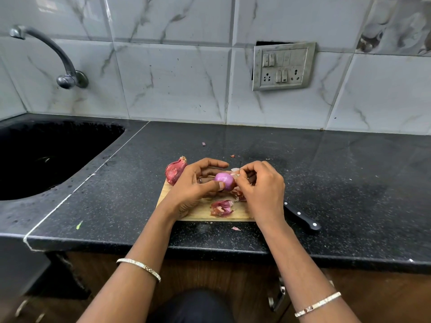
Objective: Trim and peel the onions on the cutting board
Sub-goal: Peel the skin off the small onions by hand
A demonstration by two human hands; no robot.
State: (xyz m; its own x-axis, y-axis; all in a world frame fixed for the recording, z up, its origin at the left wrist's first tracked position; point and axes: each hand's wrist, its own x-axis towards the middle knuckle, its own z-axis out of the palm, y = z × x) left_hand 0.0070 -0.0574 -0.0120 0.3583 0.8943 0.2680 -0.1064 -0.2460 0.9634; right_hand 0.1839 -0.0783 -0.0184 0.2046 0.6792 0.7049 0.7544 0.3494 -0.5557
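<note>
The small, glossy purple peeled onion point(224, 181) sits above the far half of the pale wooden cutting board point(200, 209), held between both hands. The left hand point(194, 186) cups it from the board's left side, thumb pressed on the near face and fingers curled behind. The right hand point(258, 186) meets the onion's right end, fingertips pinching what looks like a last whitish flap of skin point(235, 170) there. So the onion lies directly left of the right hand, and its stem-to-root line seems to run left to right, towards those pinching fingers; any pull should probably go rightwards, away from the left hand's grip.

A second, unpeeled red onion with dry papery skin point(175, 170) rests at the board's far left corner, nearer the left hand. Loose reddish skin scraps point(220, 208) lie on the board's near half. A black-handled knife point(300, 216) lies on the dark speckled counter point(349, 171) just right of the board, nearer the right hand.
</note>
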